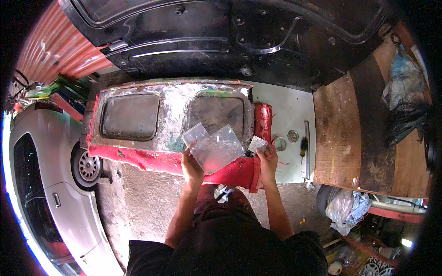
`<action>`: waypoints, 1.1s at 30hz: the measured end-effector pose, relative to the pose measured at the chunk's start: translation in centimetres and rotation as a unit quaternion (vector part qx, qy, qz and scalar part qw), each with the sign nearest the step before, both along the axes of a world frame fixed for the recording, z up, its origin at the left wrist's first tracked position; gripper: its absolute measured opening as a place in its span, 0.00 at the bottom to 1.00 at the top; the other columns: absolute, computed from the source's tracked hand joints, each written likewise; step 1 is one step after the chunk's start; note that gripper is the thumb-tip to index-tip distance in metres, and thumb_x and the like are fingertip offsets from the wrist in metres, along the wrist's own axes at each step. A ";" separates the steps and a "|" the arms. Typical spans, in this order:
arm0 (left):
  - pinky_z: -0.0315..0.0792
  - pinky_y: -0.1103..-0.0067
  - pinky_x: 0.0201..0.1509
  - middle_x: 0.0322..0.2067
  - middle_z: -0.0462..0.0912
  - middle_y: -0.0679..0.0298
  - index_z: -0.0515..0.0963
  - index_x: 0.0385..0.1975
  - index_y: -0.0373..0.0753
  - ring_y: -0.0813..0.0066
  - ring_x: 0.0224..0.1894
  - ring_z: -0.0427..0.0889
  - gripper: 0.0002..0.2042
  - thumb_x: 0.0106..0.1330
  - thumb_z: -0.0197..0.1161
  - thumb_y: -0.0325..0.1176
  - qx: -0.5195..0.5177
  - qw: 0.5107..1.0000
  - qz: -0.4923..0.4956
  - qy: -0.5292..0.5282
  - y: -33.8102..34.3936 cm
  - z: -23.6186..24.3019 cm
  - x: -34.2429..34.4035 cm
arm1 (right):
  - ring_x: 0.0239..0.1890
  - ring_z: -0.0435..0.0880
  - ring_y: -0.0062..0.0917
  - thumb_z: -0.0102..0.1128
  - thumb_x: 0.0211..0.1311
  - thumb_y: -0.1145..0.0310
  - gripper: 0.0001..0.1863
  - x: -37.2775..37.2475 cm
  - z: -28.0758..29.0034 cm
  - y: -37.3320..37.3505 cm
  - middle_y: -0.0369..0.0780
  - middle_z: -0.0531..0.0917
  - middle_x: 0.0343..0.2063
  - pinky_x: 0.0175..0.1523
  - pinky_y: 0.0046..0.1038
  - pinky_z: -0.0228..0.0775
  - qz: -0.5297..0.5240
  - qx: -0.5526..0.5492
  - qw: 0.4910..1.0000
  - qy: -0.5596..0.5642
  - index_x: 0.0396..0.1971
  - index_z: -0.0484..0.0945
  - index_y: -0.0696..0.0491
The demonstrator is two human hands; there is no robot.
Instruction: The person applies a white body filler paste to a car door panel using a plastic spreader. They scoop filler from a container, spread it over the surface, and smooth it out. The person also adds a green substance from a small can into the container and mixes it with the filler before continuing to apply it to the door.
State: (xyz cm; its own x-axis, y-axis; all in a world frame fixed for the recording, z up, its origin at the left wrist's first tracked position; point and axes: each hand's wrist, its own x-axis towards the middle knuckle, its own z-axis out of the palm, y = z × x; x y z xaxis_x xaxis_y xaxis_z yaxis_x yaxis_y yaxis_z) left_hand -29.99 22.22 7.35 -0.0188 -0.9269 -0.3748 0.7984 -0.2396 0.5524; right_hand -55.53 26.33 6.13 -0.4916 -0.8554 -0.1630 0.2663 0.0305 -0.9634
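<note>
The big red car door panel (175,124), lying flat with 2 window openings, already wears grey filler over most of its face; the red lower edge looks bare, so I'd judge the coating is well along but unfinished. Over its right end, the left hand (192,168) pinches a clear plastic sheet (212,147). The right hand (268,161) grips a small pale scraper (257,144).

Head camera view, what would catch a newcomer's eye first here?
Probably the red panel lying flat in the middle, its top patched silver-grey around two window-like openings. Just above its near edge, the left hand holds up a clear plastic sheet, while the right hand pinches a small pale scrap. A silver car fills the left side.
</note>
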 end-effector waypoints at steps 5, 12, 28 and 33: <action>0.71 0.64 0.64 0.56 0.79 0.54 0.71 0.63 0.34 0.59 0.58 0.78 0.26 0.75 0.49 0.48 0.012 1.000 0.008 -0.026 0.3 -1.9 -2.2 | 0.42 0.81 0.23 0.68 0.61 0.75 0.19 -1.4 -2.0 0.8 0.38 0.79 0.41 0.44 0.26 0.79 -0.011 -0.016 0.998 -0.060 0.50 0.71 0.58; 0.70 0.71 0.63 0.55 0.80 0.57 0.75 0.58 0.31 0.65 0.56 0.78 0.21 0.77 0.48 0.41 0.005 0.994 0.024 -0.103 -2.9 -7.0 -3.4 | 0.40 0.82 0.20 0.67 0.62 0.78 0.17 -2.7 -8.5 -0.9 0.37 0.81 0.38 0.43 0.24 0.79 -0.016 0.007 0.999 -0.031 0.48 0.72 0.56; 0.59 0.65 0.70 0.63 0.66 0.50 0.67 0.68 0.37 0.52 0.66 0.65 0.25 0.73 0.55 0.36 -0.063 0.860 -0.025 -0.506 -4.0 -13.9 -0.8 | 0.27 0.81 0.15 0.69 0.64 0.69 0.15 -1.2 -8.9 -2.6 0.38 0.87 0.33 0.29 0.19 0.70 0.042 0.093 0.950 0.294 0.46 0.80 0.61; 0.65 0.66 0.65 0.59 0.70 0.50 0.71 0.63 0.36 0.52 0.61 0.71 0.20 0.72 0.55 0.31 -0.148 0.796 -0.030 -0.586 -3.4 -9.1 -1.7 | 0.25 0.79 0.14 0.68 0.65 0.68 0.10 -3.2 -9.0 0.9 0.36 0.86 0.27 0.29 0.20 0.69 -0.040 0.119 0.967 0.223 0.39 0.84 0.59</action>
